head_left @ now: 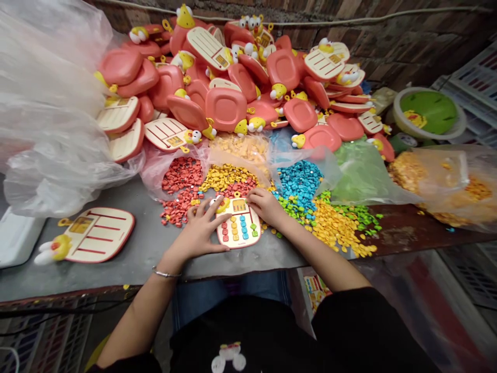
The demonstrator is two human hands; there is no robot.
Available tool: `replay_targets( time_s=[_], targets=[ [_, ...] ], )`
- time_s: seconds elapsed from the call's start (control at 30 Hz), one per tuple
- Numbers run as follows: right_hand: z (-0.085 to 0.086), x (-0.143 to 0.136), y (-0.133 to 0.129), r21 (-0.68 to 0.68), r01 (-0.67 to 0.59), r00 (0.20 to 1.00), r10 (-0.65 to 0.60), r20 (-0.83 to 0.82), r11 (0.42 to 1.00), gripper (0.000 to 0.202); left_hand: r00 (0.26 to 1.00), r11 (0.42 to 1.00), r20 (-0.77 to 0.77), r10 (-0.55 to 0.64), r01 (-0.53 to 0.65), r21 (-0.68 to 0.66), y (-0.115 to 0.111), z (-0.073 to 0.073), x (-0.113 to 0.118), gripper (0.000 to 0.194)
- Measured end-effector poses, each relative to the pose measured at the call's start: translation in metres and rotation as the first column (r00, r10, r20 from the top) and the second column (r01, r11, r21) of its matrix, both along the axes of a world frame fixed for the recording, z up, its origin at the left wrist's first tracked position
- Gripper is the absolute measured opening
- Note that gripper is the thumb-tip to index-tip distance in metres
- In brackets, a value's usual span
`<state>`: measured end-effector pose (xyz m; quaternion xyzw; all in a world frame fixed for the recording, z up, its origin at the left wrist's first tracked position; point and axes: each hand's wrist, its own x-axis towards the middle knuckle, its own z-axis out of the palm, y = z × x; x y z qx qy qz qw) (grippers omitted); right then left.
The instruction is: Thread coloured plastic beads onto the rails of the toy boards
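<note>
A cream toy board point(237, 239) with a red rim and a yellow, big-eyed head lies on the grey table in front of me. Red, yellow and blue pieces fill columns on it, and a few green pieces point(253, 227) sit in the rightmost slot. My left hand point(204, 228) grips the board's left side, thumb along the lower edge and fingers reaching over the top. At the board's upper right, my right hand point(266, 204) has its fingertips pinched together by the green column; whatever is between them is hidden.
Loose red pieces point(182, 176), yellow pieces point(225, 177), blue pieces point(298, 178) and green pieces point(365, 220) spill from plastic bags behind the board. Many red-backed boards point(225, 109) are heaped against the brick wall. Another board point(99, 235) lies left, near a large plastic bag point(58, 114).
</note>
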<state>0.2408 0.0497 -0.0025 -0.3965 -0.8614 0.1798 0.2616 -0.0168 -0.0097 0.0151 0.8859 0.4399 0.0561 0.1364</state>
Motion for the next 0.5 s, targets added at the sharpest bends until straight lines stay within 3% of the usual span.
replay_targets(
  time_s=[0.1,0.23,0.33,0.5],
  targets=[
    [0.007,0.006,-0.002,-0.023,-0.094,0.995,0.094,0.011,0.995,0.022,1.000,1.000,-0.002,-0.004,0.004,0.005,0.000,0.000,0.000,0.078],
    [0.037,0.031,-0.025,-0.215,-0.212,0.977,0.215,-0.006,0.953,0.017,1.000,1.000,0.001,-0.002,0.002,0.013,0.000,-0.001,0.000,0.078],
    [0.049,0.052,-0.054,-0.289,-0.131,0.986,0.153,0.058,0.949,0.010,1.000,1.000,-0.009,-0.004,0.004,0.012,0.001,-0.002,-0.001,0.079],
    [0.029,0.070,-0.092,-0.165,0.040,0.934,0.022,0.358,0.986,0.010,1.000,1.000,-0.002,0.004,-0.004,0.008,0.001,-0.002,-0.001,0.080]
  ],
)
